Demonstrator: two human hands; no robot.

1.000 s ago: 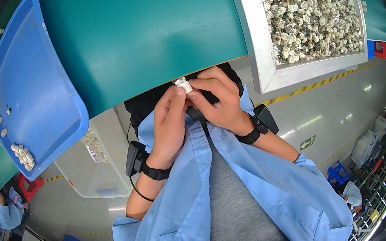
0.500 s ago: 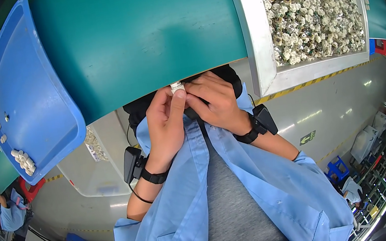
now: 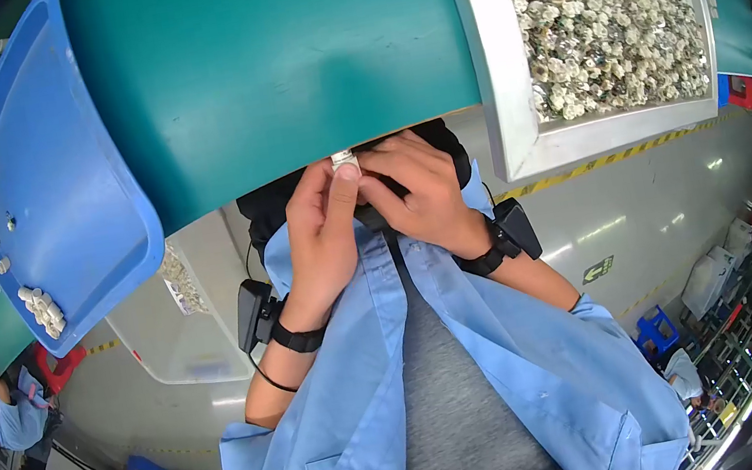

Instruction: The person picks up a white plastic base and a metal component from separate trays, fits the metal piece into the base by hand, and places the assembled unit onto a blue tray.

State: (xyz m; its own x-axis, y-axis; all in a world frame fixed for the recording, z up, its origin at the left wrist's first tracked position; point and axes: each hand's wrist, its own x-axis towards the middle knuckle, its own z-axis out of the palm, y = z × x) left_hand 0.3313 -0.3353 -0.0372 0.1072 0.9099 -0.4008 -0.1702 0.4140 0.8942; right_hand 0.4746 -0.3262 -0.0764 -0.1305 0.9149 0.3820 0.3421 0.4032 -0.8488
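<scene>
Just off the near edge of the green tabletop point(image 3: 270, 65), my two hands meet in front of my body. My left hand point(image 3: 321, 229) is closed, pinching a small white cylindrical part point(image 3: 343, 156) with the thumb laid over it. Curled beside it, my right hand point(image 3: 420, 187) has its fingertips against or close to the part's right side; what lies inside those fingers is hidden. The part's lower end is covered by the left thumb.
At left, a blue tray point(image 3: 52, 178) carries several white parts point(image 3: 42, 312). A metal-rimmed bin point(image 3: 499, 48) at right holds a heap of small white-and-metal pieces point(image 3: 608, 21). Below the table's left side stands a translucent tub point(image 3: 145, 331). Another person point(image 3: 16, 415) sits at far left.
My hands stay together at the same place, with the left thumb and right fingers shifting slightly around the white part. The tray and bin look the same.
</scene>
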